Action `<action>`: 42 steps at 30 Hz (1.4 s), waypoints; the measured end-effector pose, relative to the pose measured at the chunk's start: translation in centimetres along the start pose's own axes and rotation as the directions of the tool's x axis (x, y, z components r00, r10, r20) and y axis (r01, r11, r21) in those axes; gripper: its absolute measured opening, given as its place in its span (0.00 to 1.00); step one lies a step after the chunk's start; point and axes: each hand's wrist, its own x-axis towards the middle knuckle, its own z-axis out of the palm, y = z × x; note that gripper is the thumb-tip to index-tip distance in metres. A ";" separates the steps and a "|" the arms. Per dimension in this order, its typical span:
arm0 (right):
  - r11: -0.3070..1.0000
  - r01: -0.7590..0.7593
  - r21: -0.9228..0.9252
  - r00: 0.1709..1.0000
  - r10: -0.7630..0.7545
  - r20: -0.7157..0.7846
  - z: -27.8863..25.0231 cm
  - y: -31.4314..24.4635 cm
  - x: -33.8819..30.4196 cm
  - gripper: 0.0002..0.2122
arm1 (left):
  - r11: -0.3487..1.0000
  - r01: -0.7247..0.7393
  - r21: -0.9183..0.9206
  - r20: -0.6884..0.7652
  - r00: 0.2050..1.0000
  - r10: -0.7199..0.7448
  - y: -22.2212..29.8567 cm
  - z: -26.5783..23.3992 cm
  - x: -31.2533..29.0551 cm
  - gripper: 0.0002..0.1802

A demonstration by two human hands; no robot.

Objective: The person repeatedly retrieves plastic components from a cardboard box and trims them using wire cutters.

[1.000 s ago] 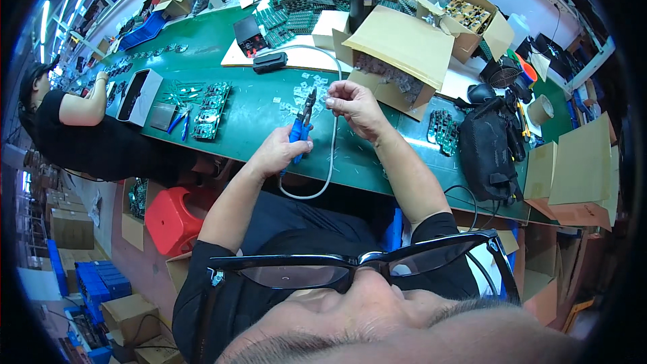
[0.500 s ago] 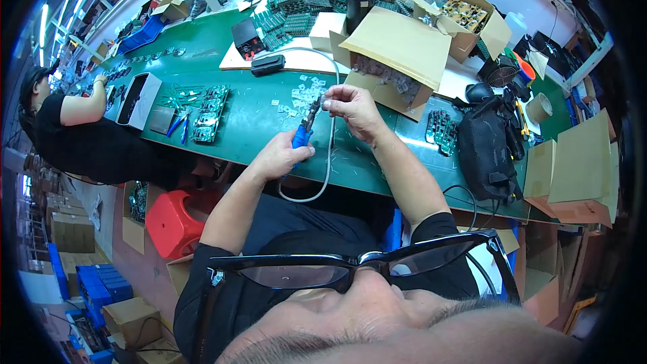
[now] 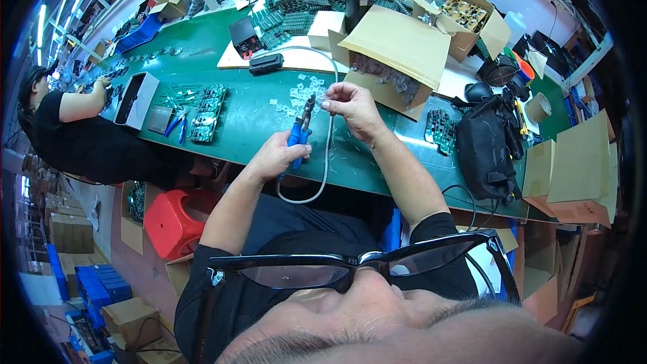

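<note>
My left hand (image 3: pixel 273 155) is wrapped round blue-handled pliers (image 3: pixel 299 132), their dark jaws pointing up and away from me. A grey cable (image 3: pixel 329 141) hangs over the table edge in a loop and comes up by the lower end of the handles. Just right of the jaws, my right hand (image 3: pixel 355 109) pinches with thumb and forefinger; what sits between the fingertips is too small to make out. Behind the jaws lies a scatter of small clear plastic pieces (image 3: pixel 302 92) on the green table (image 3: pixel 253 104).
An open cardboard box (image 3: pixel 397 44) of clear parts stands beyond my right hand. Circuit boards (image 3: pixel 209 113) and another blue-handled pliers (image 3: pixel 176 125) lie left. A black bag (image 3: pixel 488 148) is at the right. Another person (image 3: pixel 74 121) works at the far left, near a red stool (image 3: pixel 172 224).
The pliers have tilted more upright and shifted slightly left with my left hand, their jaws now a little apart from my right fingertips. My right hand has barely moved.
</note>
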 end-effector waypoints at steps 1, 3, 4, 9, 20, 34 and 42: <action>1.000 0.014 -0.024 1.000 -0.013 0.014 -0.1 0.1 0.1 0.10 | 1.000 0.002 -0.001 0.001 1.000 -0.002 -0.1 0.0 0.0 0.25; 1.000 0.013 -0.019 1.000 -0.013 0.010 -0.2 0.3 0.1 0.10 | 0.999 0.028 -0.036 0.011 1.000 -0.027 -0.1 -0.1 0.0 0.28; 1.000 0.014 -0.014 1.000 -0.014 0.008 -0.2 0.3 0.2 0.10 | 0.999 0.029 -0.037 0.011 1.000 -0.029 -0.1 0.0 0.0 0.28; 0.999 0.032 -0.018 0.999 -0.032 0.036 -0.5 0.6 0.3 0.11 | 1.000 0.009 -0.025 0.018 1.000 -0.009 -0.1 0.0 0.0 0.27; 0.993 -0.074 0.089 0.997 0.073 0.015 -0.1 0.5 0.0 0.10 | 0.999 -0.018 0.046 0.026 1.000 0.017 -1.1 -0.1 0.5 0.20; 0.997 -0.065 0.036 0.997 0.066 -0.040 0.1 0.5 -0.1 0.09 | 0.994 -0.014 0.107 0.018 1.000 0.012 -0.8 0.1 0.7 0.17; 0.996 -0.066 0.051 0.991 0.072 -0.115 0.5 1.5 -0.2 0.10 | 0.913 0.003 0.407 -0.069 0.997 0.028 -0.3 0.3 0.5 0.20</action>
